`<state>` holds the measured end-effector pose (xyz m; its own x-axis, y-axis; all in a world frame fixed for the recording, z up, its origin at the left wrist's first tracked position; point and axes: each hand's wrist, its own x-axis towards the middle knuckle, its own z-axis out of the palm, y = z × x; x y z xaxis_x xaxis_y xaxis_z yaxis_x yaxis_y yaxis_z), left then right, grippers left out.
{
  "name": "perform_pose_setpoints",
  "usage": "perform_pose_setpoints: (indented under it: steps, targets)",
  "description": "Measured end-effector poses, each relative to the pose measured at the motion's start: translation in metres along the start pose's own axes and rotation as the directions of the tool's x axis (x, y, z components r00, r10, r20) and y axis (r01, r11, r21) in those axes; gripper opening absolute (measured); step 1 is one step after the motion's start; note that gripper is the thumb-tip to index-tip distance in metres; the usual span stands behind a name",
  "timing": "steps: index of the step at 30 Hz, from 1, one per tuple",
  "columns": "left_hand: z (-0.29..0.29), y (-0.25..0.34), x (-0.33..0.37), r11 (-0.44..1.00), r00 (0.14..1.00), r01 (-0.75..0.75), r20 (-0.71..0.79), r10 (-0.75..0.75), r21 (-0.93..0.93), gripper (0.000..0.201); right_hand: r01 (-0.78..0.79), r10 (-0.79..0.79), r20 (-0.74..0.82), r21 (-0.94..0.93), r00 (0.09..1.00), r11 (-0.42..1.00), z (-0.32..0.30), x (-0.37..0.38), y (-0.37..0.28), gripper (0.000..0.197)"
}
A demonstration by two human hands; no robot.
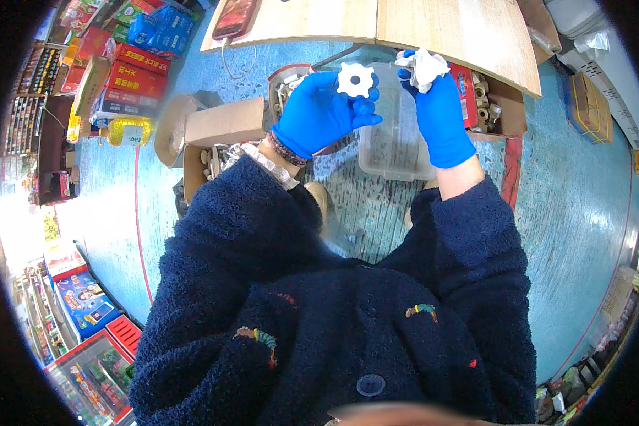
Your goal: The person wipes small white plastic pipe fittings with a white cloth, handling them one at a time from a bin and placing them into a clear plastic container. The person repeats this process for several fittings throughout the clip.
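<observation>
My left hand (312,113), in a blue glove, grips a white wheel-shaped piece (343,79) with a scalloped edge and a dark round centre. Its flat side faces up, and the fingers curl around its right side. To the right, my gloved right hand (440,128) is closed on a crumpled white cloth or tissue (429,69), which sticks out above the fingers. The two hands are apart. Below and between them is a clear plastic bin (394,153) on the floor. Whatever lies under the crumpled cloth is hidden.
Ahead is a light wooden tabletop (447,32) with a phone (234,18) and its white cable at the left. Open cardboard boxes (224,122) of parts flank the bin; another box (500,106) holds beige pieces. Shelves of packaged goods (131,71) line the left.
</observation>
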<state>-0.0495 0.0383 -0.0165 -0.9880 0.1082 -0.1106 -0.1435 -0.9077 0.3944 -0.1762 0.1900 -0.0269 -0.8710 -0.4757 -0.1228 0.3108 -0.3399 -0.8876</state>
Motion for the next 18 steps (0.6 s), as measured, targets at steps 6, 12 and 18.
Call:
perform_pose_setpoints:
  steps: [6, 12, 18]
  targets:
    - [-0.004, 0.014, 0.002, 0.985, 0.980, -0.157, -0.116, 0.164, 0.063, 0.037, 0.014, -0.012, 0.044, -0.056, 0.999, 0.998, 0.001, -0.003, -0.003, 0.025]
    - [-0.002, 0.023, 0.002, 0.869, 0.917, -0.255, -0.178, 0.356, 0.424, 0.035, 0.005, -0.003, 0.062, -0.039, 0.998, 0.999, -0.004, -0.001, 0.000, 0.022]
    - [0.003, 0.029, 0.000, 0.698, 0.839, -0.228, -0.227, 0.495, 0.678, 0.033, -0.032, 0.032, 0.041, -0.002, 0.999, 0.999, -0.013, 0.002, 0.006, 0.022]
